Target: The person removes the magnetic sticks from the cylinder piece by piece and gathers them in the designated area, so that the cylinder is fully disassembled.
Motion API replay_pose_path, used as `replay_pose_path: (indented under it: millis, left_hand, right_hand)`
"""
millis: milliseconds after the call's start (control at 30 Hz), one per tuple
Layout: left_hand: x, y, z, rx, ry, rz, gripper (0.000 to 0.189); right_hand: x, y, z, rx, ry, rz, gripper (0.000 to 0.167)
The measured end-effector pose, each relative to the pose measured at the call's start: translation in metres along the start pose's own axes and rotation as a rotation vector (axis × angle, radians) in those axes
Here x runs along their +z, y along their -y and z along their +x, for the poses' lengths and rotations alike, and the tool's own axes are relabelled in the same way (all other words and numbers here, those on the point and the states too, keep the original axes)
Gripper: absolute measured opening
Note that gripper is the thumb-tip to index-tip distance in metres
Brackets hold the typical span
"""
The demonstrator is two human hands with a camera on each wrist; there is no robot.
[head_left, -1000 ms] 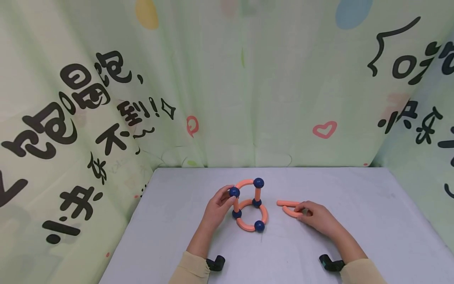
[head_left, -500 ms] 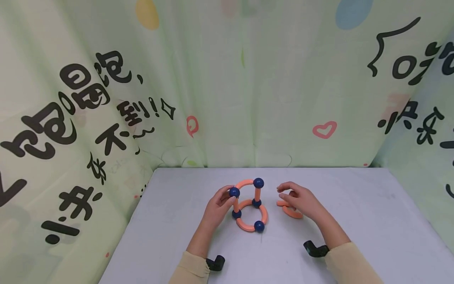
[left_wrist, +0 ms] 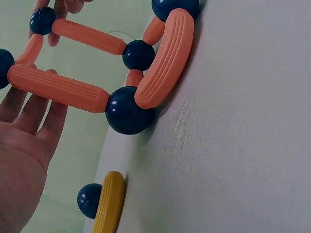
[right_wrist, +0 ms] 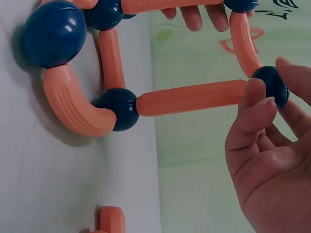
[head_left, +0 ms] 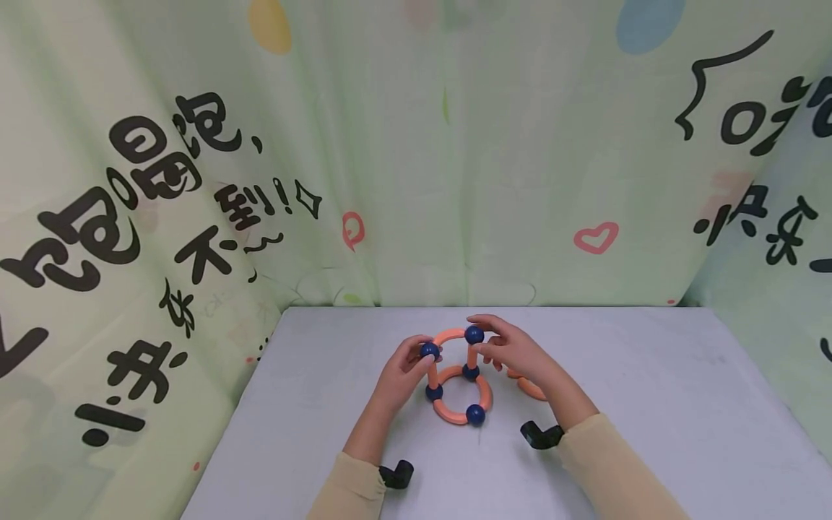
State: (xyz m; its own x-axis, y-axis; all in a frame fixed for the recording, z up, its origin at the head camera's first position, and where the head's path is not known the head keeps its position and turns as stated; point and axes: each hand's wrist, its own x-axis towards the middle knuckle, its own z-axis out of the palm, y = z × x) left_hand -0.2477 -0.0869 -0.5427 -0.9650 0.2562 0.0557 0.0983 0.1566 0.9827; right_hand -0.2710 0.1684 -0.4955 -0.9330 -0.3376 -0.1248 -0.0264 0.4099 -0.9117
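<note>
A building-toy frame of orange rods and dark blue balls stands on the table. Its base is a ring of curved rods (head_left: 448, 414) with a ball (head_left: 475, 414) at the front. Two upright rods (right_wrist: 194, 97) rise from it, joined on top by an arched rod (head_left: 448, 336). My left hand (head_left: 399, 370) holds the top left ball (head_left: 430, 350) between thumb and fingers. The top right ball (head_left: 474, 334) is pinched by my right hand (head_left: 520, 355), whose thumb and fingertips press on its sides in the right wrist view.
Loose orange rods (head_left: 531, 390) lie right of the frame, partly covered by my right forearm. In the left wrist view a yellow curved rod (left_wrist: 111, 201) with a blue ball (left_wrist: 89, 200) lies on the table (head_left: 650, 404). A printed curtain (head_left: 520, 144) hangs behind.
My right hand has let go of the loose rods, moved left and up, and taken hold of the top right ball. My left hand keeps its hold; the frame stays put.
</note>
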Motion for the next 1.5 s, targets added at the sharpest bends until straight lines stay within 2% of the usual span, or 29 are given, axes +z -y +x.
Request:
replay_pose_path:
  millis: [300, 567, 800, 1200, 1433, 1500]
  left_hand:
    - [-0.0023, -0.0053, 0.0045, 0.022, 0.115, -0.047, 0.041]
    - [-0.0077, -0.0055, 0.0043, 0.086, 0.208, -0.106, 0.041]
    - [-0.007, -0.0032, 0.0056, 0.077, 0.183, -0.129, 0.039]
    - [-0.0028, 0.0, 0.007, 0.074, 0.138, -0.146, 0.039]
    - [-0.0066, -0.0019, 0.0036, -0.003, 0.104, -0.135, 0.041]
    - [-0.0077, -0.0026, 0.0028, -0.004, 0.11, -0.128, 0.041]
  right_hand:
    - [0.0046, 0.0008, 0.0039, 0.01, 0.015, 0.023, 0.044]
    - [0.005, -0.0054, 0.0069, -0.016, 0.032, 0.091, 0.042]
    - [0.0053, -0.0067, 0.0064, -0.052, 0.056, 0.114, 0.042]
    - [0.0051, -0.0051, 0.0065, -0.056, 0.045, 0.094, 0.039]
    - [0.0021, -0.003, 0.0022, -0.052, -0.011, 0.09, 0.038]
    - [0.0031, -0.0047, 0.0031, -0.047, -0.012, 0.094, 0.038]
